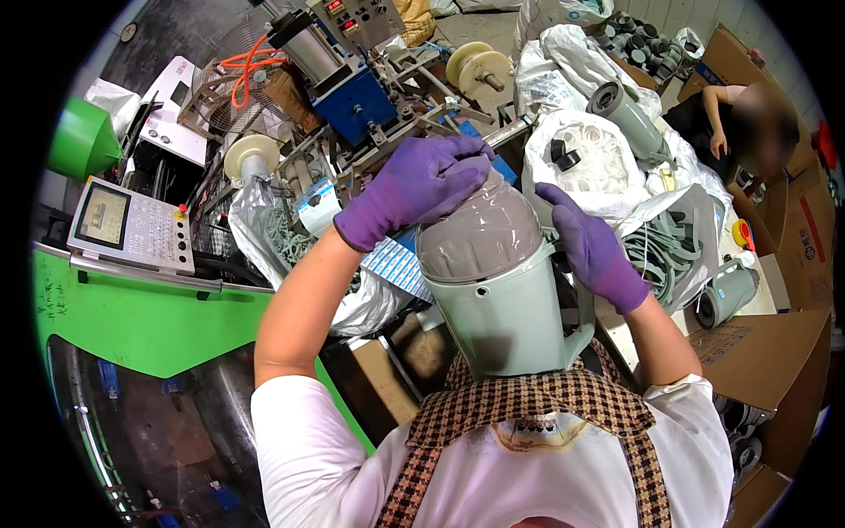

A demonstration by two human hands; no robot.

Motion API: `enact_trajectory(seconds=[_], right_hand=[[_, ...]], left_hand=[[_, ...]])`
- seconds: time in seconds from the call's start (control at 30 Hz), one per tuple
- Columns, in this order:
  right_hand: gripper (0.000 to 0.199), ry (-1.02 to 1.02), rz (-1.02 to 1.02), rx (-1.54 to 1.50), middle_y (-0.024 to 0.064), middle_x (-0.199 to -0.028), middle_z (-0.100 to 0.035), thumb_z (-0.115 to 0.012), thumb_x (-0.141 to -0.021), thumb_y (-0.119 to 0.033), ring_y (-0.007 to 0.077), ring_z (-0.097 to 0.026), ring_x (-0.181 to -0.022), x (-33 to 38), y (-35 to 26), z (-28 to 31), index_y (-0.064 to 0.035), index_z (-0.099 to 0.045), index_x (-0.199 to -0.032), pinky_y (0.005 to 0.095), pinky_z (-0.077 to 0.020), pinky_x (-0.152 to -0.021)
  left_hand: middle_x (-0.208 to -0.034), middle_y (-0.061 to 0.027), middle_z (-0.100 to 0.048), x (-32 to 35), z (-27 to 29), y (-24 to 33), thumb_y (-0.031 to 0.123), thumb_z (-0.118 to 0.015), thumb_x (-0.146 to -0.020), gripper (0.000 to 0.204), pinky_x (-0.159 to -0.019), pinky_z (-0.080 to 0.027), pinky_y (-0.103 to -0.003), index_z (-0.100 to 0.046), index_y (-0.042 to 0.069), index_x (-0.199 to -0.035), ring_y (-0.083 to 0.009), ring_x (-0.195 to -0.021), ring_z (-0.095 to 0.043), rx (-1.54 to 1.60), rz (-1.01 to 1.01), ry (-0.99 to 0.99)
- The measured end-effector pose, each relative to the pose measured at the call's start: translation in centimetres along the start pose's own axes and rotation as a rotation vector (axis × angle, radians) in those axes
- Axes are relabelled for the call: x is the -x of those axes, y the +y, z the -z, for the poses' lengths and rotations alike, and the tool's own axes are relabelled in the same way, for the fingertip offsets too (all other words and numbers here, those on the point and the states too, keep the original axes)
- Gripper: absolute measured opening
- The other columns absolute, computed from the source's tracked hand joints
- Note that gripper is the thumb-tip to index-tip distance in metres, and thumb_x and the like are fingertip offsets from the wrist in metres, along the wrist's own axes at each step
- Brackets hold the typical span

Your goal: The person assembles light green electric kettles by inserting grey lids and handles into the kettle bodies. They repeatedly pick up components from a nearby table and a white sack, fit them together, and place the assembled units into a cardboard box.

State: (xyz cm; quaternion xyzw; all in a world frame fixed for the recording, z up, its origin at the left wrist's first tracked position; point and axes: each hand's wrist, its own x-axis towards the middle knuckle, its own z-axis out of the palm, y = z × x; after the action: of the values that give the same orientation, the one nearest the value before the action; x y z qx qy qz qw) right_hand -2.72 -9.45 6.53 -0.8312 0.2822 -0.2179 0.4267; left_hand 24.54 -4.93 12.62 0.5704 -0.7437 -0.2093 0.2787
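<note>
A pale grey-green jug-like housing [497, 321] with a side handle [576, 330] stands close against my apron. On its top sits a translucent, shiny grey domed cover [480, 229]. My left hand [422, 189], in a purple glove, reaches over the dome from the left, its fingers and thumb closed about the top. Whether the fingertips pinch or only press there is partly hidden. To the right of the dome, my right hand [594, 251], also gloved in purple, is raised above the handle. Its fingers are apart and hold nothing I can see.
Ahead stands a machine with a blue block [356, 106]. A white bag of pale rings [594, 163] and a bag of grey-green strips [669, 246] lie right. A control panel [132, 227] is left. A co-worker [726, 132] sits by cardboard boxes [805, 233].
</note>
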Motion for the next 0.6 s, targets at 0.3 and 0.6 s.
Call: enact_trajectory(seconds=[0.3,0.6], right_hand=[[0.056,-0.197,0.033,-0.567,0.0139,-0.138,-0.053,-0.03,-0.107,-0.042,0.0201,-0.05,-0.128,-8.2,-1.0,-1.9,-0.004,-0.037,-0.147,0.0316,-0.0354,-0.11],[0.059,-0.56,0.336,-0.939,0.0089,-0.148,-0.042,-0.037,-0.106,-0.045,0.0181,-0.046,-0.132,-13.1,7.7,-5.9,-0.01,-0.029,-0.153,0.0369,-0.0388,-0.112]], left_hand=[[-0.107,-0.0154,-0.071,-0.7,-2.8,0.5,0.023,-0.063,-0.091,0.032,-0.083,-0.052,-0.031,-0.067,0.0,-0.112,-0.0222,-0.09,-0.069,0.09,-0.028,-0.002],[-0.109,-0.0141,-0.072,1.5,-1.8,0.9,0.023,-0.07,-0.085,0.036,-0.086,-0.052,-0.031,-0.069,0.0,-0.112,-0.0208,-0.094,-0.07,0.172,-0.084,0.135]])
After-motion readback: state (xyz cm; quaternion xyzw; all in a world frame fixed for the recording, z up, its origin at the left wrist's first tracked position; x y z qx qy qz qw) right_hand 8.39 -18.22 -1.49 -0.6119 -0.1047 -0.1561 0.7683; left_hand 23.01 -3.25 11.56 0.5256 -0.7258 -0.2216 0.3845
